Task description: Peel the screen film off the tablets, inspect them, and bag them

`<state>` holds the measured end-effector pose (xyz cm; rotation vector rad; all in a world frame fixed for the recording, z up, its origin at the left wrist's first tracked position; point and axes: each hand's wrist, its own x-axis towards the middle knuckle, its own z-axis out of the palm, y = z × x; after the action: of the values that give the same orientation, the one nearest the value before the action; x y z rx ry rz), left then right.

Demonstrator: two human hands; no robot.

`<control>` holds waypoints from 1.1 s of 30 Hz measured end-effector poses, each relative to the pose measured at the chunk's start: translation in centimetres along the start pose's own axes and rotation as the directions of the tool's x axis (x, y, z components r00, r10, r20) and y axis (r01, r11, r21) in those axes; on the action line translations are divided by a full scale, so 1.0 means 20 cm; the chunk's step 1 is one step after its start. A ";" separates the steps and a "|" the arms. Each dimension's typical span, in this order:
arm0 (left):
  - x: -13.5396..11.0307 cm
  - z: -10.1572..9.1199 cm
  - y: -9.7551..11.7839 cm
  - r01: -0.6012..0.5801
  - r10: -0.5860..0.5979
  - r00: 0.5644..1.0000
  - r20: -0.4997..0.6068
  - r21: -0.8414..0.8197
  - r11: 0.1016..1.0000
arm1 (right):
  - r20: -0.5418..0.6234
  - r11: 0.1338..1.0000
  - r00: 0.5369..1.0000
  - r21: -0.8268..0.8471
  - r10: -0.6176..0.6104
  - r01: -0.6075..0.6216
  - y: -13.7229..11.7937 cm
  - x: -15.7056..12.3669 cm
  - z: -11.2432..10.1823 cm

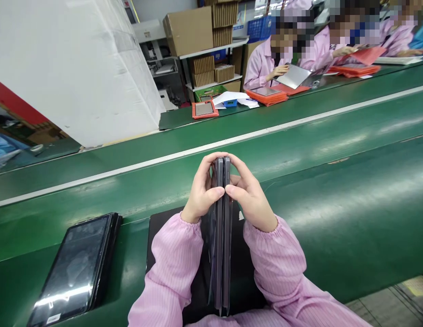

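Two thin dark tablets (222, 236) stand on edge side by side, clear film hanging along their left side. My left hand (205, 186) wraps their far end from the left, thumb pressed on the narrow edge. From the right my right hand (247, 193) grips the same end, its thumb close to the other one. Beneath lies a black mat (163, 227), partly covered by my pink sleeves. Off to the left, a small stack of dark tablets (77, 268) rests flat, with a glossy screen facing up. The tablets' broad faces are mostly turned away from view.
The green bench (350, 218) meets a green conveyor belt (146, 190) with a white rail (184, 154). Across it, several people in pink handle panels near orange sheets (269, 96). A white wrapped block (78, 68) stands at the back left, and shelves hold cardboard boxes (189, 32).
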<state>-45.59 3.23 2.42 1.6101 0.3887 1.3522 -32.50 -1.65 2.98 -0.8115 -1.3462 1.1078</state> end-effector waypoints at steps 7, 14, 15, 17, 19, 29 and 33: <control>-0.01 -0.01 0.01 -0.003 0.003 1.000 0.020 -0.009 1.000 | 0.015 1.000 1.000 -0.006 0.008 -0.007 0.00 0.00 0.01; -0.01 0.02 0.03 -0.042 0.042 0.999 0.018 -0.001 0.999 | -0.019 1.000 1.000 0.021 0.015 -0.014 -0.02 -0.02 0.01; -0.01 0.01 0.03 -0.035 0.034 0.999 0.013 0.014 0.999 | -0.010 1.000 1.000 0.005 0.015 -0.015 -0.02 -0.02 0.01; -0.01 0.00 0.02 -0.021 0.022 1.000 -0.021 0.051 0.999 | 0.031 0.999 1.000 -0.047 0.004 -0.002 -0.03 -0.02 0.00; -0.01 -0.03 0.01 -0.021 0.028 0.997 -0.067 0.099 0.995 | 0.109 0.993 0.994 -0.114 -0.023 0.035 -0.04 -0.03 -0.01; 0.00 -0.13 0.02 -0.096 0.121 0.990 -0.077 0.268 0.959 | 0.180 0.932 0.982 -0.340 -0.063 0.123 -0.10 -0.08 0.02; 0.00 -0.11 0.01 -0.092 0.109 0.992 -0.060 0.243 0.966 | 0.050 0.959 0.996 -0.271 -0.076 0.087 -0.07 -0.06 0.03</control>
<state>-47.55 4.08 2.49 1.8021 0.5380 1.4894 -32.73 -3.25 3.99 -0.9279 -1.5738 0.8881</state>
